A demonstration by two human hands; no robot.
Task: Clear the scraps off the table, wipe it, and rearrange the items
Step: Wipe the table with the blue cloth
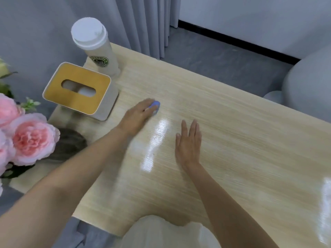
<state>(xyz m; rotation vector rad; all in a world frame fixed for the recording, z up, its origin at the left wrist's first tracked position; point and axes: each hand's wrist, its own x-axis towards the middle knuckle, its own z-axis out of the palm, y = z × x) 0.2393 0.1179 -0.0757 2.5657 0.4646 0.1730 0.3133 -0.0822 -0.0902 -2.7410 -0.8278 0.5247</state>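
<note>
My left hand (137, 117) presses a blue cloth (155, 106) flat against the light wooden table (232, 140), just right of the tissue box; only the cloth's far edge shows past my fingers. Resting palm-down on the table nearer to me is my right hand (188, 142), fingers straight and slightly apart, holding nothing. A tissue box (78, 90) with a yellow-brown top stands at the table's left. Behind it rises a tall white cup (95, 43) with a lid and a green logo. No scraps show on the tabletop.
Pink flowers (26, 138) fill the left edge, over a dark round object (71, 144) on the table. A grey sofa (308, 81) sits at the far right. Grey curtains (143, 24) hang behind the table. The near table edge runs in front of my white clothing (161, 233).
</note>
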